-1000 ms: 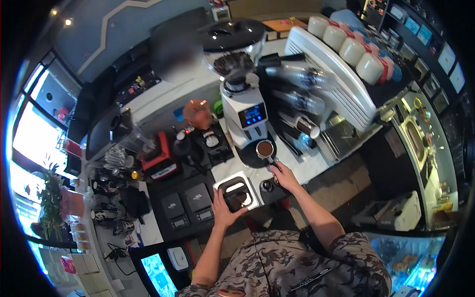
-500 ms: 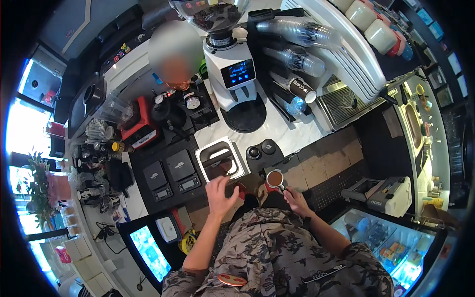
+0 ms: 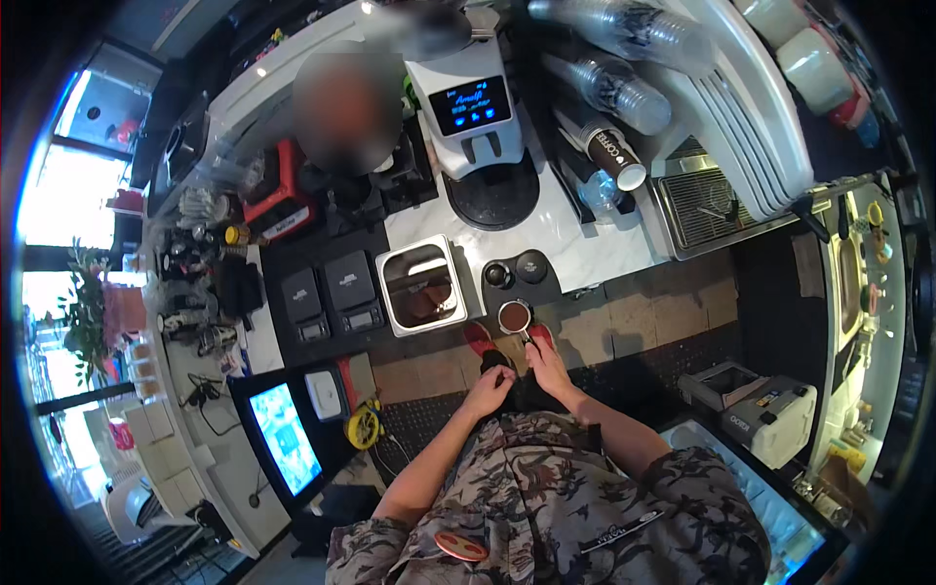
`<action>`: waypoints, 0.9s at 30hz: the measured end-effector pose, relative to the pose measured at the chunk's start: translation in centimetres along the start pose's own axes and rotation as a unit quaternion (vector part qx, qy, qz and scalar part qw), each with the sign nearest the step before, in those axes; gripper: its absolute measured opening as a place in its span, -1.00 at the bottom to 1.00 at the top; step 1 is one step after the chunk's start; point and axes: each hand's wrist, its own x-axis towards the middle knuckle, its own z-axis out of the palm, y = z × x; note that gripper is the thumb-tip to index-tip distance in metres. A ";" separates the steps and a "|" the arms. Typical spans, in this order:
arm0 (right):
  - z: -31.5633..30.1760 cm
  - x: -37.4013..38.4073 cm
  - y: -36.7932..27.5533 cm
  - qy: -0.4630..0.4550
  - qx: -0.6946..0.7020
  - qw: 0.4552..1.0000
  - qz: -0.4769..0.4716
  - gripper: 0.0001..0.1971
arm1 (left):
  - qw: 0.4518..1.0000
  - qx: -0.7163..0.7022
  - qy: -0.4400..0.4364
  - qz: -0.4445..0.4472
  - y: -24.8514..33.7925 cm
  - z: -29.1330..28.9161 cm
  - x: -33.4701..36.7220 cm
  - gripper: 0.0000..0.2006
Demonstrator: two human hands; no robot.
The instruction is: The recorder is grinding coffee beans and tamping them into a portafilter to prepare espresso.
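Note:
My right hand [image 3: 548, 366] is closed round the handle of a portafilter [image 3: 514, 316], its basket filled with brown ground coffee. It is held level just off the counter's front edge. My left hand [image 3: 490, 390] is close to my body, left of the right hand and lower in the picture. Its fingers are curled together; whatever they may hold is hidden. Beyond the portafilter, a tamper [image 3: 498, 275] and a round black tool [image 3: 531, 265] stand on a dark mat. A rectangular steel bin [image 3: 388, 292] is set into the counter to the left.
A white coffee grinder [image 3: 475, 117] with a lit screen stands at the back. Two black scales [image 3: 349, 292] lie left of the bin. Cup stacks [image 3: 624, 102] and a drip tray [image 3: 697, 200] are at the right. A person [image 3: 346, 117] is across the counter.
My left hand has drawn back from beside the steel bin toward my body, its spread fingers now curled. The portafilter in my right hand has moved left and slightly farther from me.

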 end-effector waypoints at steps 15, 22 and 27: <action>-1.3 2.7 1.7 -0.146 -0.072 0.986 -0.019 -0.65 | 0.932 -0.329 0.060 -0.142 0.4 8.6 2.4 -0.55; -9.7 9.0 -14.6 -0.110 -0.369 0.874 -0.296 -0.62 | 0.939 -0.290 0.132 -0.127 2.6 6.8 1.4 -0.52; -9.3 14.1 -19.1 -0.218 -0.482 0.772 -0.353 -0.36 | 0.951 -0.256 0.143 -0.099 3.3 5.2 0.9 -0.42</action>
